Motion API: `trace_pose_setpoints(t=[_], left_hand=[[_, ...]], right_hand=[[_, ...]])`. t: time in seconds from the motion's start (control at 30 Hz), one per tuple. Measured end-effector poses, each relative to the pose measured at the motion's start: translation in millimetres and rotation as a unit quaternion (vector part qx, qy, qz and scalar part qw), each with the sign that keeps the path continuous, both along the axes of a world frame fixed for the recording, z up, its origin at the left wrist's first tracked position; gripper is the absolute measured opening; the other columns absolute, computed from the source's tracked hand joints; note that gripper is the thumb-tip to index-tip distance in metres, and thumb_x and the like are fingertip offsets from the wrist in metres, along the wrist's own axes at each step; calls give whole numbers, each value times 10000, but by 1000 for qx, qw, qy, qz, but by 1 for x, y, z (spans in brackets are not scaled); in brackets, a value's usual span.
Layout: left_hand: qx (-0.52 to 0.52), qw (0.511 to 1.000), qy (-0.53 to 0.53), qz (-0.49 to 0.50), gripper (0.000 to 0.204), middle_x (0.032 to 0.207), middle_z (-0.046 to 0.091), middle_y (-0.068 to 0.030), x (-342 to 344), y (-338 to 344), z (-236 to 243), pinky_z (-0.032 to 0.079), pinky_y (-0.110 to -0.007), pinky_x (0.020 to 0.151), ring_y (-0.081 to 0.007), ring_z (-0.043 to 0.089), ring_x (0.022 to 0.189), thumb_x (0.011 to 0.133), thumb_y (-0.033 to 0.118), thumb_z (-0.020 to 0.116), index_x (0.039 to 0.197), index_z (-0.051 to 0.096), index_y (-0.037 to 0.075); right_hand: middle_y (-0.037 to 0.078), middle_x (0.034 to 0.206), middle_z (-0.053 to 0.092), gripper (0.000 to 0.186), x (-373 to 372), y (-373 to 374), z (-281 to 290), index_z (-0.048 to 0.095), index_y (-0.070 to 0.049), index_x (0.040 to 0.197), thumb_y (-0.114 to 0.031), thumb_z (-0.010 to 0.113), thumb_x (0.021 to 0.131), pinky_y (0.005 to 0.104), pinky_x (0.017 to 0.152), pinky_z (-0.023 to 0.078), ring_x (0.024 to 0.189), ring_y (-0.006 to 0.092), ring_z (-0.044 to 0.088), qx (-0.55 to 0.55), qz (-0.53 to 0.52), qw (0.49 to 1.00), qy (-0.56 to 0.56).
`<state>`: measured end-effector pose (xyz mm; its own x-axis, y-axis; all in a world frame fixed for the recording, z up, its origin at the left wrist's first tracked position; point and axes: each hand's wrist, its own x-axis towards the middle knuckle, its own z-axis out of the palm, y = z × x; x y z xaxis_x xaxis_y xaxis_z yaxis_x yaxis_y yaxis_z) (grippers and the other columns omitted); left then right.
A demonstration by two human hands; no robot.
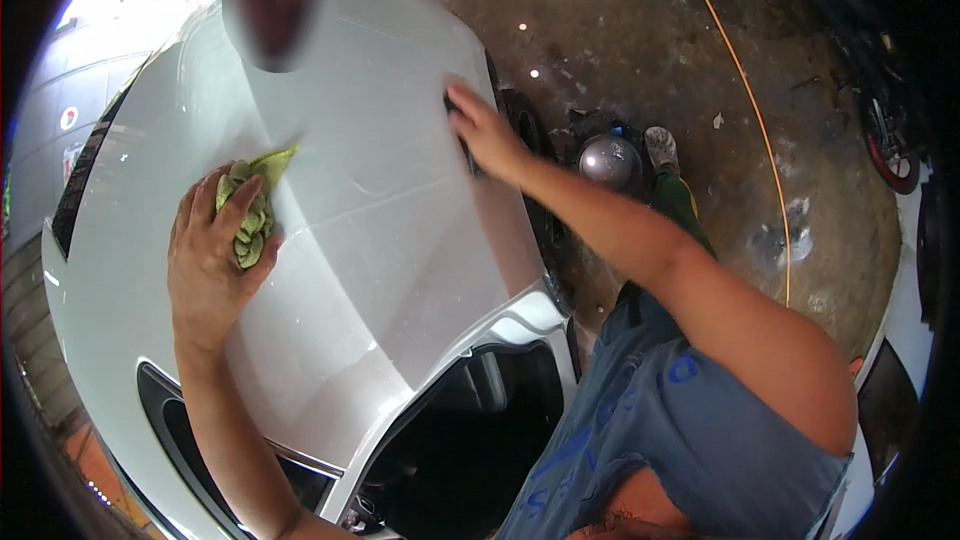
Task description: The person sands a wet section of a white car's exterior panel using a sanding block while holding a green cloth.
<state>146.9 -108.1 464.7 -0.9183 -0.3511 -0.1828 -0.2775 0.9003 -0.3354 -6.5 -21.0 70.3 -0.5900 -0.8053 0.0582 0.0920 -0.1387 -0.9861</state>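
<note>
A crumpled green cloth [254,212] is gripped in my left hand [212,250], its folds bunched between thumb and fingers and one corner sticking out. Hand and cloth rest on the pale, glossy body panel of a car [350,240]. Farther right, my right hand [488,138] is at the panel's edge, above the wheel [525,120]. Its fingers are curled in, slightly smeared by motion. Something dark shows under them, but its kind is hidden.
Below the panel is the car's dark door window opening [460,450]. A silvery round object [610,162] sits on the wet-looking floor beside my shoe [661,148]. An orange hose or cord [745,80] crosses the floor. A motorbike wheel [890,155] stands at the far right.
</note>
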Motion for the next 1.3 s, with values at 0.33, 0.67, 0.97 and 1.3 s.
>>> trace_pose_setpoints(t=[0.33, 0.67, 0.97, 1.3], left_hand=[[2, 1000, 6, -18, 633, 1403, 549, -169, -13, 1, -3, 461, -521, 1052, -425, 517, 1275, 740, 166, 806, 1338, 598, 148], [-11, 999, -25, 18, 650, 1404, 541, -175, 16, 2, 5, 452, -523, 1062, -428, 503, 1285, 749, 177, 804, 1360, 581, 158], [-23, 999, -20, 15, 634, 1408, 561, -136, 14, 1, 0, 478, -502, 1047, -389, 531, 1279, 728, 156, 826, 1324, 610, 167], [-5, 1000, -2, -29, 582, 1442, 531, -144, -9, 3, -2, 440, -523, 1085, -430, 500, 1306, 765, 165, 791, 1316, 606, 132]], right_hand=[[240, 1521, 456, 469, -53, -29, -13, 489, 3, 1447, -186, 553, 1023, 395, 1207, 304, 1457, 353, 387, 31, -30, 999, 30], [225, 1552, 415, 493, 52, 53, 21, 451, 1, 1479, -142, 561, 1020, 428, 1224, 280, 1485, 356, 340, 23, 19, 995, 95], [239, 1521, 451, 483, 55, 46, 11, 466, 11, 1460, -133, 559, 1008, 416, 1215, 297, 1456, 371, 381, 23, -15, 995, 96], [248, 1502, 474, 445, -37, -31, 4, 512, 29, 1405, -144, 553, 996, 420, 1185, 328, 1425, 378, 419, 42, -27, 999, 8]])
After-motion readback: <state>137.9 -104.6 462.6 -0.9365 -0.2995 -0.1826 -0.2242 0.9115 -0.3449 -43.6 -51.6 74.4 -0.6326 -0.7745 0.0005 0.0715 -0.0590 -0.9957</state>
